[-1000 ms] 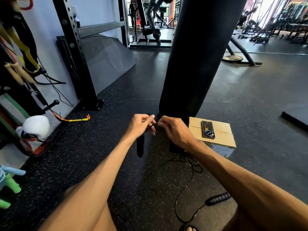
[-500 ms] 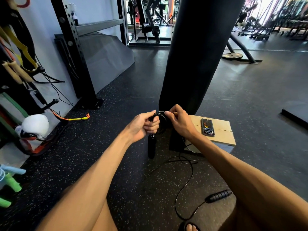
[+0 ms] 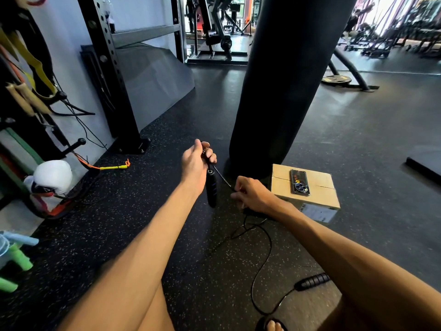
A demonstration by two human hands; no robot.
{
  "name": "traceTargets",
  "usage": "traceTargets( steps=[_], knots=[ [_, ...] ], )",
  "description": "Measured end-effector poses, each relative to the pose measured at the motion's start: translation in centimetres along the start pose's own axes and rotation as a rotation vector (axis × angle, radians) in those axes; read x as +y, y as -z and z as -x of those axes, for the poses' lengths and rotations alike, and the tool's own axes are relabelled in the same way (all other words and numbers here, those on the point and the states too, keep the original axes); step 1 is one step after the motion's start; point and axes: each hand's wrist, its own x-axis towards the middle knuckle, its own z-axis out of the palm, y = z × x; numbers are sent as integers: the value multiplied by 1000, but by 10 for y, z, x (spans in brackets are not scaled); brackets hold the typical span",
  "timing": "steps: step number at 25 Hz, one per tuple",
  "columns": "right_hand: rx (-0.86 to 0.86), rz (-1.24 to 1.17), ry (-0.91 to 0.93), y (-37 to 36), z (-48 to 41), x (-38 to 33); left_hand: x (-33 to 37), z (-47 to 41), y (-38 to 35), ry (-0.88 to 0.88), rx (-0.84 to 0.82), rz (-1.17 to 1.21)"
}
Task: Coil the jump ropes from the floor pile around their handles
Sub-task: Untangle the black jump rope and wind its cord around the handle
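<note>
My left hand (image 3: 195,163) is raised and pinches the thin black cord where it meets a black jump rope handle (image 3: 211,188), which hangs straight down below my fingers. A short taut length of cord (image 3: 223,177) runs down to my right hand (image 3: 250,194), which is closed on it lower and to the right. From there the loose cord (image 3: 265,259) trails over the speckled floor in a long curve to the second black ribbed handle (image 3: 311,281), lying on the floor by my right forearm.
A black punching bag (image 3: 281,80) hangs just beyond my hands. A cardboard box (image 3: 317,201) with a phone (image 3: 299,182) on top sits to its right. A white boxing glove (image 3: 51,176) and bands lie by the left wall; a black rack post (image 3: 112,80) stands there.
My hands, close together at the cord loop a moment ago, have drawn apart. The left rose with the handle; the right dropped lower and right, pulling the cord taut.
</note>
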Motion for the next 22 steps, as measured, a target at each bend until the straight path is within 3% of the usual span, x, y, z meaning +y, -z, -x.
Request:
traceTargets(
  steps=[3,6,10,13,15,18,22],
  knots=[
    [33,126,140,-1,-1,-4,-7,0,2,-191,28,-377],
    [103,179,239,3,-1,-11,-14,-2,9,-268,-37,-690],
    [238,237,312,12,0,-20,-14,-2,16,-271,-151,-1092],
    [313,309,350,20,0,-23,-13,5,15,-128,-329,-1262],
    [320,345,352,21,-1,-24,-14,6,14,37,-411,-1242],
    [303,335,317,18,-2,-21,-11,6,14,263,-445,-1002],
    [245,185,257,14,-7,-8,-3,7,17,434,-446,-650]
  ],
)
